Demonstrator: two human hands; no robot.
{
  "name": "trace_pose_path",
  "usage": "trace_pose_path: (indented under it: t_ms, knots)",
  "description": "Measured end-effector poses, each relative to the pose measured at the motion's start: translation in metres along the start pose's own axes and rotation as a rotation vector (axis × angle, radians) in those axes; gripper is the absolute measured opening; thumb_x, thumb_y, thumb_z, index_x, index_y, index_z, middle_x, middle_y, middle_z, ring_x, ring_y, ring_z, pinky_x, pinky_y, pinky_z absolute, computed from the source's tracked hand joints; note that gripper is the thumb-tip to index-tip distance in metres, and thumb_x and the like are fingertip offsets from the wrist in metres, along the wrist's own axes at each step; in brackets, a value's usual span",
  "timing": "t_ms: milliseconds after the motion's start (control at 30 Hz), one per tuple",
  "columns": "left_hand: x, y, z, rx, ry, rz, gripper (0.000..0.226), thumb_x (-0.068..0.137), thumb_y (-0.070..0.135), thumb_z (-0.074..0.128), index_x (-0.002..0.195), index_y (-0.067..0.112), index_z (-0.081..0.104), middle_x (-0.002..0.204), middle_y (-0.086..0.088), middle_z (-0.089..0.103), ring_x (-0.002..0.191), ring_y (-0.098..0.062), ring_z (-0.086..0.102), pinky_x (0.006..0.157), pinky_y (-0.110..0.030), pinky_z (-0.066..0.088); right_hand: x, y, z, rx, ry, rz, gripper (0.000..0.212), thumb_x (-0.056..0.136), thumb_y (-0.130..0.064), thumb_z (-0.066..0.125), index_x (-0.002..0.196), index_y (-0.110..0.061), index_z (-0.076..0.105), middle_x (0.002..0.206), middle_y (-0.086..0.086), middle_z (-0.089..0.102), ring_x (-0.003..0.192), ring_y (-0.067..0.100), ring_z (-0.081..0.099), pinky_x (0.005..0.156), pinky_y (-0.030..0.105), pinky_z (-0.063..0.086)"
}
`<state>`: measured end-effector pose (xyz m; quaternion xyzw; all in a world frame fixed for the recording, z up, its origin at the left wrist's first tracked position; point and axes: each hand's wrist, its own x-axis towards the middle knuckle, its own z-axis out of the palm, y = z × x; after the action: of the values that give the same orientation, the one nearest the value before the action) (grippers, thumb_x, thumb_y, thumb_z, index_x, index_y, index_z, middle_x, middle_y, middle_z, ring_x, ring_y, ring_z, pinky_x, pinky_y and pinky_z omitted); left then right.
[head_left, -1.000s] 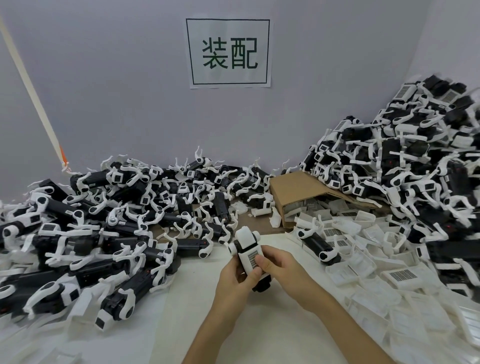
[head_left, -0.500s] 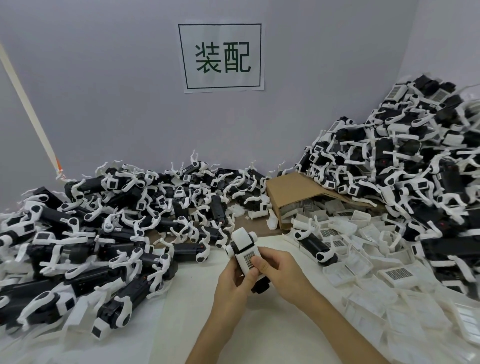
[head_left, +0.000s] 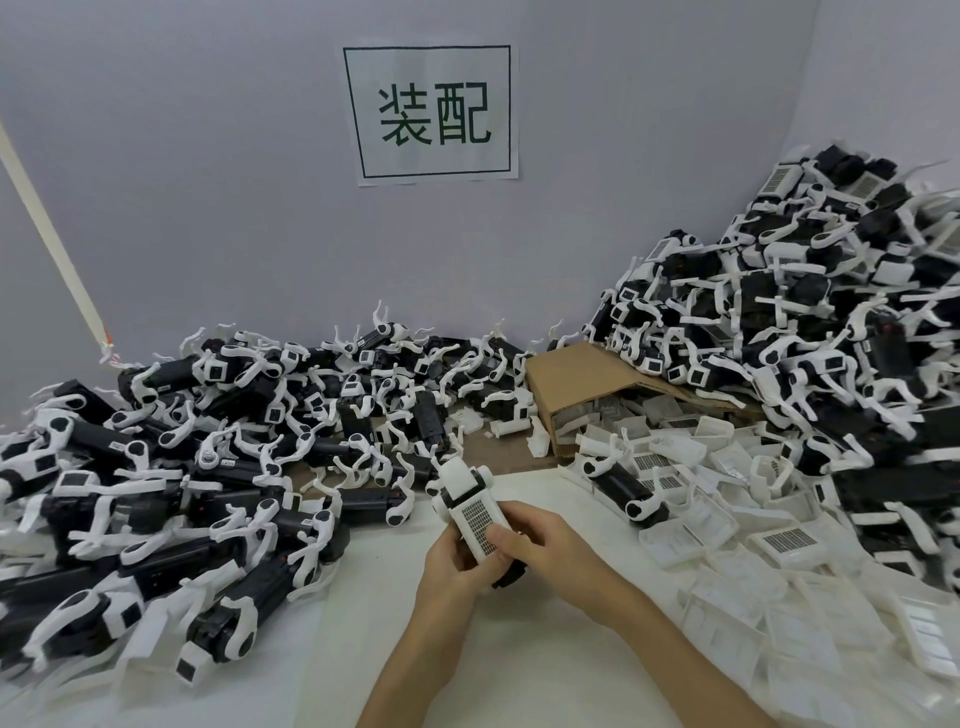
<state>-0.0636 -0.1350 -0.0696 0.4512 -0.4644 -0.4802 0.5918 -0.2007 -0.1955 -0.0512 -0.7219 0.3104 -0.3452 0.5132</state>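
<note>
**While Clasped in Both Hands, Held Low Over the White Table**

While curling the fingers of the left hand round the underside, grips a small black-and-white gadget from below and from the left. Clamps the same gadget with the right hand from the other side, thumb pressed flat onto the gridded label on the white top face. Holds it tilted: white end with two round knobs pointing up and away, black end tucked low between the palms. Sits at the front middle of the white table, just above it; cannot tell whether the black end touches the surface.

Heaped to the left, across much of the table: a left pile of like gadgets, black bodies with white legs sticking out at all angles. Banked up against the wall on the right: a taller right pile of the same.

Lying open at the back between the two: a cardboard box, with white plastic covers spread from its mouth toward the right front. Resting near the right hand, at the edge of those covers: a lone gadget.

Fixed to the wall above: a paper sign with two green characters inside a frame. Running slantwise down the wall at far left: a pale strip.
</note>
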Motion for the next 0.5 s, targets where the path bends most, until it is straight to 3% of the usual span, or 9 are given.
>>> trace_pose_path:
  t_ms: [233, 433, 500]
  knots:
    - [0.0001, -0.0024, 0.0008, 0.053, 0.021, 0.029, 0.051, 0.072, 0.02, 0.073, 0.122, 0.011, 0.062, 0.106, -0.006, 0.077, 0.101, -0.02, 0.073, 0.078, -0.025, 0.056, -0.0014, 0.0001, -0.0002, -0.063, 0.016, -0.036, 0.026, 0.102, -0.018, 0.056, 0.125, -0.017, 0.066, 0.114, -0.001, 0.074, 0.108, 0.015, 0.069, 0.098, 0.042, 0.054]
    - [-0.0014, -0.0018, 0.0019, 0.081, 0.029, 0.022, 0.036, 0.088, 0.003, 0.071, 0.121, 0.014, 0.062, 0.104, -0.003, 0.078, 0.097, -0.016, 0.074, 0.074, -0.019, 0.056, -0.0018, -0.0012, -0.0025, -0.073, 0.011, -0.036, 0.026, 0.101, -0.02, 0.057, 0.125, -0.019, 0.068, 0.113, -0.003, 0.075, 0.106, 0.015, 0.069, 0.098, 0.04, 0.054]
    - [-0.0021, -0.0015, 0.0036, 0.081, 0.034, 0.024, 0.036, 0.087, 0.008, 0.072, 0.12, 0.016, 0.063, 0.103, -0.001, 0.078, 0.097, -0.015, 0.074, 0.074, -0.018, 0.055, -0.0012, -0.0003, -0.0028, -0.043, 0.018, -0.012, 0.025, 0.102, -0.018, 0.056, 0.123, -0.019, 0.068, 0.112, -0.003, 0.075, 0.107, 0.014, 0.069, 0.099, 0.041, 0.053]
